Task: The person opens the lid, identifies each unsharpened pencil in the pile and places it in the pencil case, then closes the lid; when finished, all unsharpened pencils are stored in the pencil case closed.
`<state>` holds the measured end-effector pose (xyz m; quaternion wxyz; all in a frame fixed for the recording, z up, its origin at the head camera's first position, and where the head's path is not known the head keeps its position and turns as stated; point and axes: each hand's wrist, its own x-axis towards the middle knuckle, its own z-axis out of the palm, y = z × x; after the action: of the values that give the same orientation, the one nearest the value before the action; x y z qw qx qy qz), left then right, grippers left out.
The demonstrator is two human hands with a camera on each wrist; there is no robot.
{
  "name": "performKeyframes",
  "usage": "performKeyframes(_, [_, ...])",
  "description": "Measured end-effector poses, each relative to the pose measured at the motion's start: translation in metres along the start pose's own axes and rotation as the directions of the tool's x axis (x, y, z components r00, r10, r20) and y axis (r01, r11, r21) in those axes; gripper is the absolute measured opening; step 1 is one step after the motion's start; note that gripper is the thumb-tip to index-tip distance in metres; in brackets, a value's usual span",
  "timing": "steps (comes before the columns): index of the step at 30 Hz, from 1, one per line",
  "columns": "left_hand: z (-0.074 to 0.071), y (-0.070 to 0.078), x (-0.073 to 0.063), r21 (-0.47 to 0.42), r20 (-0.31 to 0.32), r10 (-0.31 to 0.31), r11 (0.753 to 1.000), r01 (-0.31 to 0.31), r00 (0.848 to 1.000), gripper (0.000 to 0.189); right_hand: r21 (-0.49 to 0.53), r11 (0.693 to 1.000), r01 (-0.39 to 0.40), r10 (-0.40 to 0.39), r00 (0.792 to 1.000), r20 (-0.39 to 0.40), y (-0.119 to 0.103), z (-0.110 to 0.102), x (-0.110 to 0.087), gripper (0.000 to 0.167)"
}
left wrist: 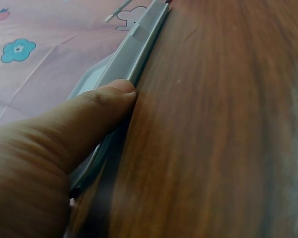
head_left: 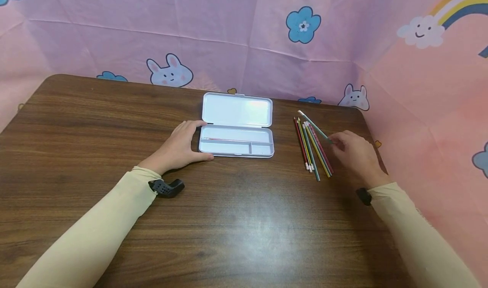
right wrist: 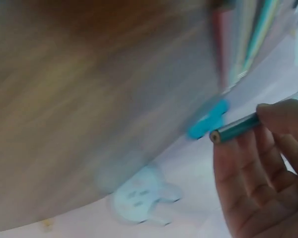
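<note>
A white pencil case (head_left: 236, 154) lies with its lid raised on the wooden table. One pencil (head_left: 225, 139) rests along its long compartment. My left hand (head_left: 177, 148) holds the case's left end, fingers at the back corner and thumb (left wrist: 120, 89) against the front edge. Over on the right, my right hand (head_left: 354, 154) pinches a teal pencil (right wrist: 238, 127) between thumb and fingers, its eraser end pointing up and away to the left. Beside that hand, several coloured pencils (head_left: 313, 148) lie in a loose bunch, some with white erasers towards me and others facing away.
The brown table (head_left: 228, 220) ends at a patterned cloth backdrop (head_left: 228, 34) behind and a pink cloth wall (head_left: 431, 110) at the right, close to my right hand. The case's upright lid (head_left: 232, 110) stands at its back side.
</note>
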<state>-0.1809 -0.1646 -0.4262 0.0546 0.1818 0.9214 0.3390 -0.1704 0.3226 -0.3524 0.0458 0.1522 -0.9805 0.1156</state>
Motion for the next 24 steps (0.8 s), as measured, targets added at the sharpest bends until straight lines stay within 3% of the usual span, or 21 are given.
performKeyframes(5, [-0.001, 0.0, 0.0, 0.003, 0.004, -0.001, 1.0, 0.001, 1.0, 0.103, -0.02, 0.986, 0.164, -0.164, 0.986, -0.031, -0.046, 0.008, 0.022, 0.02])
performKeyframes(12, [-0.002, 0.002, 0.0, 0.005, 0.01, -0.005, 1.0, 0.005, 1.0, 0.103, -0.011, 0.927, 0.374, -0.374, 0.927, 0.002, -0.112, 0.028, 0.055, 0.021])
performKeyframes(16, [-0.003, 0.002, 0.0, 0.006, 0.011, -0.006, 1.0, 0.006, 1.0, 0.102, -0.012, 0.91, 0.414, -0.412, 0.909, 0.061, -0.139, 0.04, 0.071, 0.019])
performKeyframes(24, [-0.003, 0.002, -0.001, -0.001, 0.009, -0.003, 1.0, 0.003, 1.0, 0.103, -0.027, 0.918, 0.395, -0.386, 0.907, 0.167, -0.159, 0.054, 0.091, 0.02])
